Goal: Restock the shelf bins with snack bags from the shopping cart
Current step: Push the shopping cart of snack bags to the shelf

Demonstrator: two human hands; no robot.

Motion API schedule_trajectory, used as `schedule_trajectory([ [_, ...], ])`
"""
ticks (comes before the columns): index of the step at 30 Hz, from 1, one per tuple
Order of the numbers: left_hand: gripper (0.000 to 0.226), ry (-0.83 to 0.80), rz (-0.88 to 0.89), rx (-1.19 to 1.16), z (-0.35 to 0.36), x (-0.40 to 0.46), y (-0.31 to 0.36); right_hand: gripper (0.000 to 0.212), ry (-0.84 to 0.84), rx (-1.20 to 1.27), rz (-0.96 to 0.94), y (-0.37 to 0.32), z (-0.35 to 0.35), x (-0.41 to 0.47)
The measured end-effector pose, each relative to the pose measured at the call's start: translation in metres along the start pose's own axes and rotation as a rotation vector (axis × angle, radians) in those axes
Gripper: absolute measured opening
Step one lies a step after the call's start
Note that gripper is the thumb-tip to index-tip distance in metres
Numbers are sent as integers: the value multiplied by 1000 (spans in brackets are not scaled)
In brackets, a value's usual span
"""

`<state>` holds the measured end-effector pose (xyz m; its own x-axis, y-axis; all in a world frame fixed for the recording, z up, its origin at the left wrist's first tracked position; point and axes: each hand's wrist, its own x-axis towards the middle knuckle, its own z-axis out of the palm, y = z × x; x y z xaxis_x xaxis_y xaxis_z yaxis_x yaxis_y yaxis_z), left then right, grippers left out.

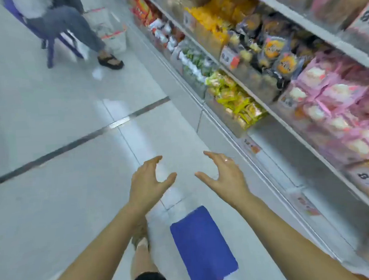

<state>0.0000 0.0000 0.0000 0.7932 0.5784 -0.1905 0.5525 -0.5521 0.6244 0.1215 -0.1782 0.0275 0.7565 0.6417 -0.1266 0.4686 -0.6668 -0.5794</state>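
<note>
1. Far to your left, glossy pale floor tiles spread out smooth and reflective, crossed by a dark diagonal seam strip.
2. At upper left a seated person's grey trouser leg ends in a dark sandal, beside the blue legs of a chair; a white wire-and-plastic basket stands just behind them. Whether this is the shopping cart, you cannot tell.
3. Your left hand hangs over the floor with nothing in it: fingers loosely bent, thumb spread toward the other hand, forearm bare and stretched forward.
4. Below and between your arms lies a flat, matte blue rectangle on the tiles, its edges blurred.
5. Your right hand mirrors the left, released and grasping nothing, fingers curved, thumb pointing inward, the two thumbs near but apart.
6. To your right the shelf runs diagonally with pale, straight metal edges and clear-fronted bins.
7. The snack bags sit in those bins: crinkly yellow-green packets on the lower tier, shiny dark bags with orange rounds above, soft pink wrappers furthest right, all blurred.
8. Small paper price tags stick to the bin fronts.
</note>
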Motion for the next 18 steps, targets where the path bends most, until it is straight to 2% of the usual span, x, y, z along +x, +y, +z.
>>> schedule_trajectory([
  [5,70,101,-191,-26,-69,15,-90,65,-132,60,-65,-96,70,60],
  [11,67,224,-385,-73,-191,60,-205,64,-227,35,-196,-244,155,175],
  [18,65,335,-510,-130,-297,119,-295,62,-305,48,-212,-365,221,262],
])
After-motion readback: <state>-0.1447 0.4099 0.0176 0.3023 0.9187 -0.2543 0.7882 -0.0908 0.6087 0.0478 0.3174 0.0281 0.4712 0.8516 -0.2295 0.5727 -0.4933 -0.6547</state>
